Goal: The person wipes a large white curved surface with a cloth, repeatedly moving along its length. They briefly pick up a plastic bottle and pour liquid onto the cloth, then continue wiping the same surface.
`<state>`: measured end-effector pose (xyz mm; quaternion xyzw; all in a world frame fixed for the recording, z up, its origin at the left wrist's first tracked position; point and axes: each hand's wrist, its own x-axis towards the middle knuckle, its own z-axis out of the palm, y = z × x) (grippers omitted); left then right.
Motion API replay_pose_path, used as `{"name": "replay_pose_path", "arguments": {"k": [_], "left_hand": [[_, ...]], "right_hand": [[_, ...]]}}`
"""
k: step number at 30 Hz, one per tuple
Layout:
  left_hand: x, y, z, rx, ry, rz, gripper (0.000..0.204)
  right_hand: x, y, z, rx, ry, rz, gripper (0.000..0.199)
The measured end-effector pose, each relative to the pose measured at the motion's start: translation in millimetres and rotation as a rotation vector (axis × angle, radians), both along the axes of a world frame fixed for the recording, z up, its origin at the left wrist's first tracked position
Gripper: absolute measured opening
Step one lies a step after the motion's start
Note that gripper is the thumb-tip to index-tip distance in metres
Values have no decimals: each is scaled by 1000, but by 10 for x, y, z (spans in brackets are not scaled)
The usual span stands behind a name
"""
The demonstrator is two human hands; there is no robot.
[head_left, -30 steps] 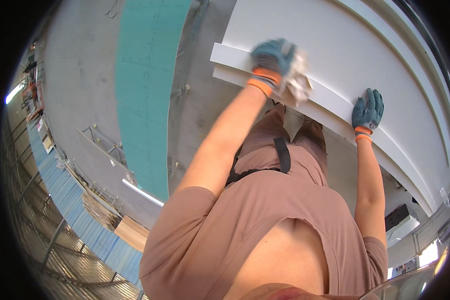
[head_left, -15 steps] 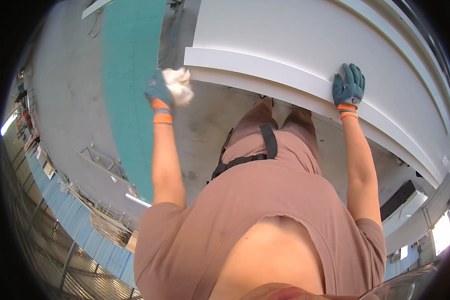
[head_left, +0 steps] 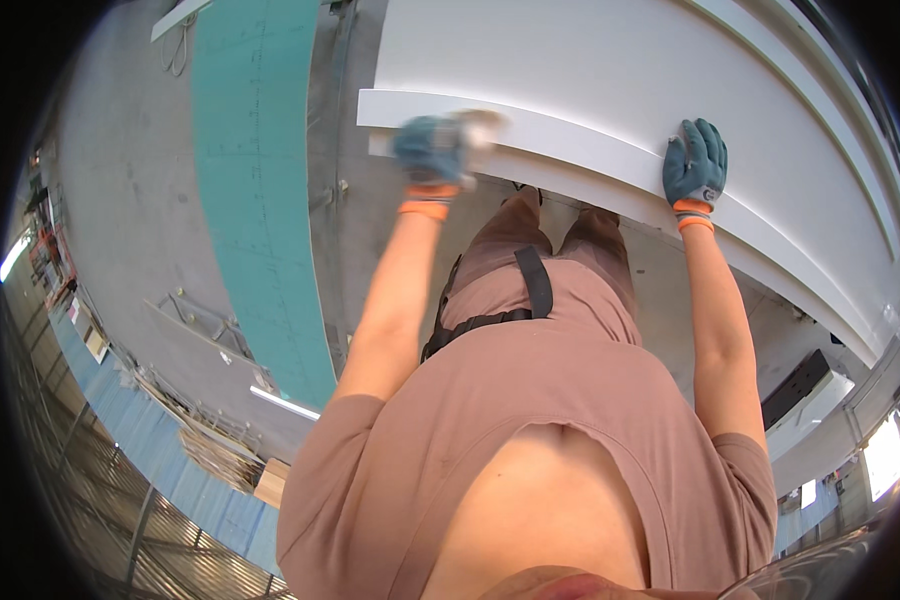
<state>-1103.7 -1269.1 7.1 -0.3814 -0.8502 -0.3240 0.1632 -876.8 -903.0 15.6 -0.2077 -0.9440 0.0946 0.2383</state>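
Note:
A long white panel (head_left: pixel 550 60) with a raised white edge strip (head_left: pixel 560 132) lies before me. My left hand (head_left: pixel 428 150), in a grey-blue glove with an orange cuff, is closed round a crumpled whitish cloth (head_left: pixel 482 130). Both are smeared by motion at the strip's left part; whether the cloth touches the strip I cannot tell. Farther right, my right hand (head_left: pixel 696 170), gloved the same way, rests on the strip with its fingers stretched out over the panel. Nothing shows in that hand.
To the left runs a long teal board (head_left: pixel 255 180) with faint markings along it. A metal frame (head_left: pixel 195 320) stands beyond it on the grey floor (head_left: pixel 130 220). At the right, a black and white boxy object (head_left: pixel 802 395) sits below the panel. More white strips (head_left: pixel 820 90) lie at the far right.
My left hand has swung right with the cloth, from beside the panel's left end to over its edge strip. My right hand has stayed nearly in place.

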Motion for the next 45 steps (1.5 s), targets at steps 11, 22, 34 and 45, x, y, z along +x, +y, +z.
{"name": "replay_pose_path", "arguments": {"k": [11,22,34,45], "left_hand": [[-1259,-2261,6,-455,-785,637,64],[-1309,-1237,117,-680,-665,-95,91],[-1395,-981,421,-830,-839,1,86],[-1216,-1215,665,-956,-696,-100,84]], "right_hand": [[-29,-15,-33,-20,48,2,35],[682,-314,523,-190,-323,141,73],[799,-88,340,-7,-315,181,86],[1059,-260,458,-16,-479,247,85]]}}
